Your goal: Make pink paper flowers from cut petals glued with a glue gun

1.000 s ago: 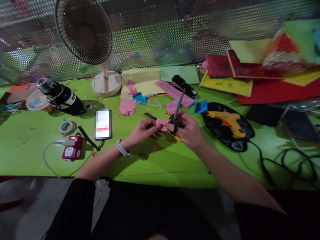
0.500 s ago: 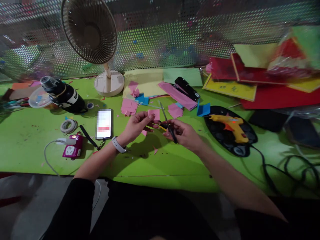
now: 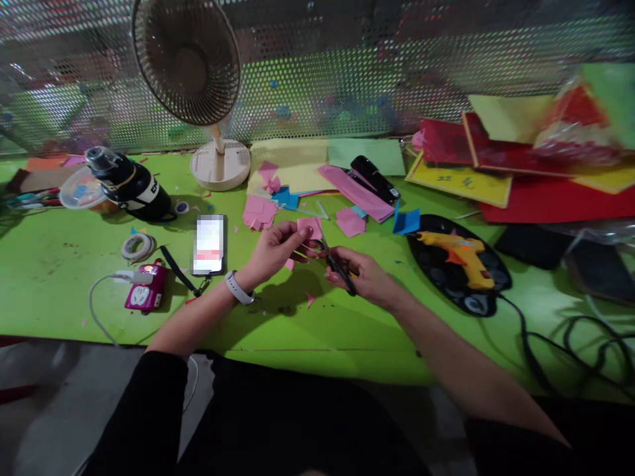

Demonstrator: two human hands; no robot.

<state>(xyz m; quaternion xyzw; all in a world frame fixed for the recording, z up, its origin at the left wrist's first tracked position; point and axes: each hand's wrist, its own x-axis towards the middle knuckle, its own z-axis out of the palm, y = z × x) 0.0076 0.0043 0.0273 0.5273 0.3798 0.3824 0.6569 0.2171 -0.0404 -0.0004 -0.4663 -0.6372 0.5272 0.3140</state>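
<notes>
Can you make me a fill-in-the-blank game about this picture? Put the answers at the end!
1. The right hand holds the ____.
2. The paper in the left hand is coloured ____.
3. The white wristband is on the ____ wrist.
4. The glue gun lies on a mat coloured ____.

Missing words: scissors; pink; left; black.

Yellow rectangular paper card [image 3: 459, 182]: dark handwriting, apparently ending in "元"; the marks before it look like "22", uncertain.
Black cylindrical bottle with grey cap [image 3: 133, 187]: white band with bold dark capitals, too blurred to spell.
Black rectangular phone with lit white screen [image 3: 209, 241]: pixelated, unreadable.
Black elongated stapler [image 3: 373, 177]: small white label, illegible.
</notes>
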